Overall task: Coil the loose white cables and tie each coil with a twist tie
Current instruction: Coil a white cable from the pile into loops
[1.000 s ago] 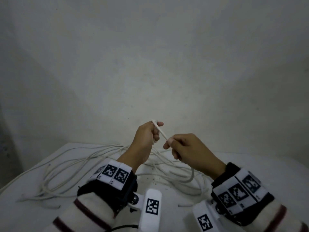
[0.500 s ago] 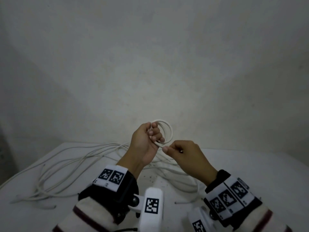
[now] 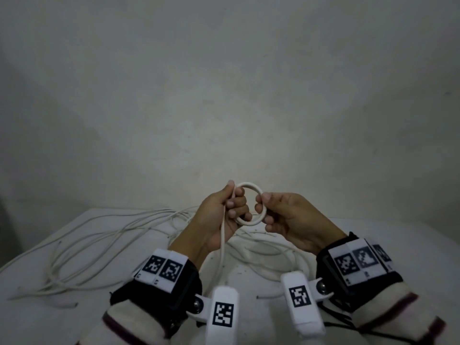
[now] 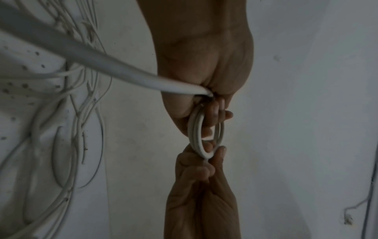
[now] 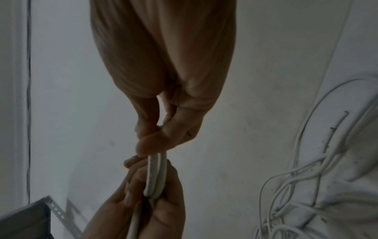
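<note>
Grey plaster wall fills the upper frame; below it a white counter (image 3: 410, 245) carries loose white cables (image 3: 104, 245). At lower centre a small cable coil (image 3: 249, 204) is held up between both hands. The left hand (image 3: 219, 220) is curled round its left side, the right hand (image 3: 291, 220) pinches its right side.

coil (image 3: 249, 203) now in both hands
</note>
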